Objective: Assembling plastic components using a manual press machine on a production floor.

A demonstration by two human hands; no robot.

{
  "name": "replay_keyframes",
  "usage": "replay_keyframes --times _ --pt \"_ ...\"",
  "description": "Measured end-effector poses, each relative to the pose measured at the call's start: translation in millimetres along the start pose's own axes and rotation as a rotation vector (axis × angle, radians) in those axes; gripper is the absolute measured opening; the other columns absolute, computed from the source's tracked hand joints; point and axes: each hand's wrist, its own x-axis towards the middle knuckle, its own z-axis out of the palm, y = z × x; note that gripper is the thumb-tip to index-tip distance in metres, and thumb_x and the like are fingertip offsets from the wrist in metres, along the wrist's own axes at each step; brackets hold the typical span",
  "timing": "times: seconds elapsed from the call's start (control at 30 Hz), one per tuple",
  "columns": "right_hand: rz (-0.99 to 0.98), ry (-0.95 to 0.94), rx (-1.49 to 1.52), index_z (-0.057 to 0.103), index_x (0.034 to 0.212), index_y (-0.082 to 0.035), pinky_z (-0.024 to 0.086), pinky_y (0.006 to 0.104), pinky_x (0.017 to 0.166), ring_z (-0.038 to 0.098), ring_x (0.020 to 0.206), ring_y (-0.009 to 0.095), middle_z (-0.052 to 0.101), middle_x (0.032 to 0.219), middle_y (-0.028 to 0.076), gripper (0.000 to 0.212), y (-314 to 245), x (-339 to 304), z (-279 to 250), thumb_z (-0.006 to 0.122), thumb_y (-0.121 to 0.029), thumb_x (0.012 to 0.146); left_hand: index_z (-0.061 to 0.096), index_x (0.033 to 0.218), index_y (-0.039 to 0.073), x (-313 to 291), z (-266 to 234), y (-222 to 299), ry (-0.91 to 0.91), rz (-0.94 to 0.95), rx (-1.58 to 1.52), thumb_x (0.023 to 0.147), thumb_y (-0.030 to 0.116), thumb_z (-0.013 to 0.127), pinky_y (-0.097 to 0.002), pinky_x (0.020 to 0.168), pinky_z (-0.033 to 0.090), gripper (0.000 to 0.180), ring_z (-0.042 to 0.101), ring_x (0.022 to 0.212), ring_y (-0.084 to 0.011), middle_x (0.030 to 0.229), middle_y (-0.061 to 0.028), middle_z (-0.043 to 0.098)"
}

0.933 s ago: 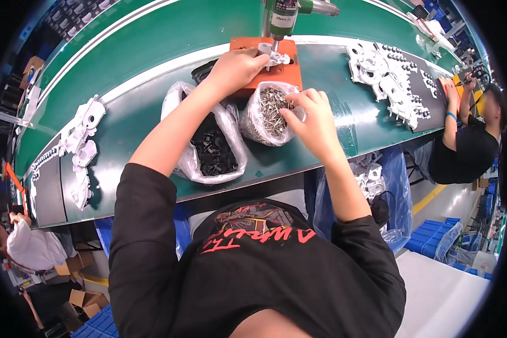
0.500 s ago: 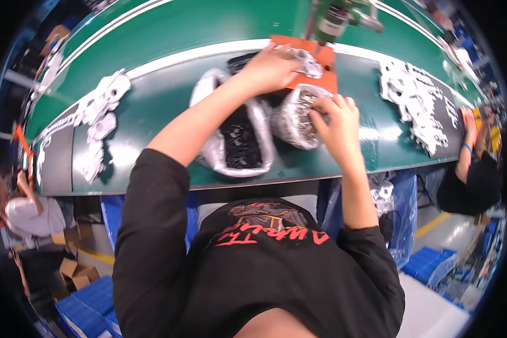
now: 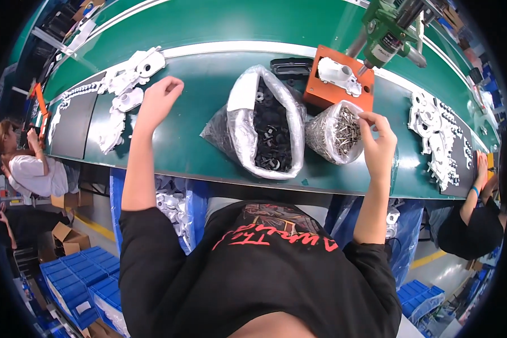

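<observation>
My left hand (image 3: 161,100) hangs over the bench on the left, beside the white cast parts (image 3: 128,97). Its fingers are curled in loosely, with nothing visible between them. At the right rim of a clear bag of small metal pins (image 3: 346,135), my right hand (image 3: 379,138) is closed with thumb and forefinger together; what they pinch, if anything, is too small to make out. A white cast housing (image 3: 339,73) sits on an orange fixture block (image 3: 321,93) behind that bag. The tip of a green press tool (image 3: 384,48) is beside the housing.
A larger plastic bag of small black parts (image 3: 273,141) stands left of the pins. Behind it lies a black elongated part (image 3: 292,66). More white castings (image 3: 431,127) are piled at the right, near a co-worker's arm (image 3: 474,180). Another person (image 3: 36,169) works far left.
My left hand has left the housing on the orange block and moved left toward the white castings. My right hand has shifted from inside the pin bag to its rim. The view has shifted.
</observation>
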Motion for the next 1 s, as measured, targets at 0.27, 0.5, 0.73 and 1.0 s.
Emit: replay_keyframes --times 0.27,0.5,0.73,1.0 --pt "-0.003 0.013 0.049 0.063 0.089 0.002 0.043 0.0239 0.071 0.054 0.073 0.011 0.062 0.08 0.006 0.011 -9 -4 5 0.061 0.002 0.078 0.064 0.095 0.003 -48 75 100 -0.133 0.568 -0.192 0.08 0.009 0.063 -0.0315 0.073 0.046 0.017 0.059 0.084 -0.0246 0.091 -0.011 0.061" --pt "-0.062 -0.03 -0.009 0.062 0.087 0.002 0.044 0.0249 0.073 0.055 0.075 0.014 0.061 0.081 0.007 0.011 -6 -18 -14 0.061 0.003 0.076 0.06 0.084 0.008 -31 127 113 -0.027 0.622 0.337 0.073 0.014 0.068 -0.0382 0.074 0.038 0.015 0.05 0.087 -0.0259 0.085 -0.0077 0.051" --pt "-0.024 0.018 0.028 0.062 0.086 0.002 0.044 0.0245 0.073 0.055 0.075 0.013 0.061 0.08 0.007 0.009 2 -23 -23 0.061 0.003 0.077 0.059 0.082 0.007 -23 129 108 -0.034 0.616 0.326 0.072 0.012 0.066 -0.0385 0.075 0.038 0.014 0.052 0.088 -0.0255 0.085 -0.0088 0.053" --pt "0.013 0.111 0.185 0.062 0.086 0.003 0.043 0.0229 0.071 0.054 0.075 0.011 0.061 0.083 0.006 0.008 13 -29 -25 0.061 0.004 0.078 0.047 0.082 0.001 -7 85 125 -0.258 0.131 -0.607 0.079 0.003 0.057 -0.0281 0.069 0.049 0.011 0.063 0.076 -0.0165 0.1 -0.0154 0.062"
